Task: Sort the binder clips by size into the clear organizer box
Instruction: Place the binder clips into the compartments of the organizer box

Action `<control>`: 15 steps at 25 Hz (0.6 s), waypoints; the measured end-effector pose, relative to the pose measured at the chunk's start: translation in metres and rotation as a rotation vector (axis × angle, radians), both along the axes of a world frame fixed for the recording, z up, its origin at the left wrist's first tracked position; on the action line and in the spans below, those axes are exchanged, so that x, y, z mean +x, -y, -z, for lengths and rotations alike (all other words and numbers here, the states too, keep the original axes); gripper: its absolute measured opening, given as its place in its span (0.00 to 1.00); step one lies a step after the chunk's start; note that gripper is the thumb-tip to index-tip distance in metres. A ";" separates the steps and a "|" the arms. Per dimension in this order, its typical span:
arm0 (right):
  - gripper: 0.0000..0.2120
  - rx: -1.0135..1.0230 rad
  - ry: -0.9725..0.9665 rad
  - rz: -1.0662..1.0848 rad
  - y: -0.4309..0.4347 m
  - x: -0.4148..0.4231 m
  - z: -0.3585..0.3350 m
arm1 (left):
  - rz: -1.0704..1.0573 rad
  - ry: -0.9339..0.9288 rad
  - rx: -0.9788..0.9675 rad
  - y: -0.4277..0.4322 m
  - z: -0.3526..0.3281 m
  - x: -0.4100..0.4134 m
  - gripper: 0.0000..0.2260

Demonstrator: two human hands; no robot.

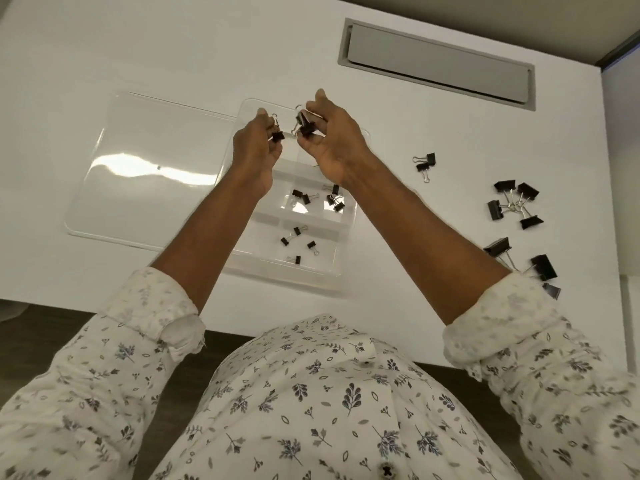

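— What is held in the left hand (254, 147)?

— One small black clip (277, 136) is pinched by its wire handle between the thumb and the curled fingers, in the upper middle of the frame.

— And in the right hand (332, 140)?

— A little bunch of black clips (306, 127) is gripped in the bent fingers. How many are in the bunch cannot be told. The two hands are held close together over the far end of the clear organizer box (277, 276).

— Where is the box seen?

— In the middle of the frame, on the white table (173, 46). Its clear lid (149, 168) is laid flat just to the left of it.

— What is seen inside?

— Two middle clips (300, 196) are seen in one middle part. A few more clips (336, 200) are seen in the part just to its right. Four tiny clips (297, 244) are spread in the part below.

— What is left on the table?

— Two loose clips (426, 164) are seen to the right of the box. A pile of big clips (516, 206) is seen at the right side of the frame. The biggest clips (543, 268) are seen lower right, partly hidden by the flowered sleeve (519, 323).
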State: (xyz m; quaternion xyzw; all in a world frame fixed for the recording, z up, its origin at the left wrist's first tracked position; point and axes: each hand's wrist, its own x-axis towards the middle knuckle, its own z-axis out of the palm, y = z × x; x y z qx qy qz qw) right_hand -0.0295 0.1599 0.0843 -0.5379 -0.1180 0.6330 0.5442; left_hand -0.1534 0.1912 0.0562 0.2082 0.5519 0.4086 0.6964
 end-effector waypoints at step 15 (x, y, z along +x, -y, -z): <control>0.09 -0.025 0.381 0.139 0.050 0.072 0.024 | 0.310 -0.152 0.175 0.021 0.000 0.039 0.09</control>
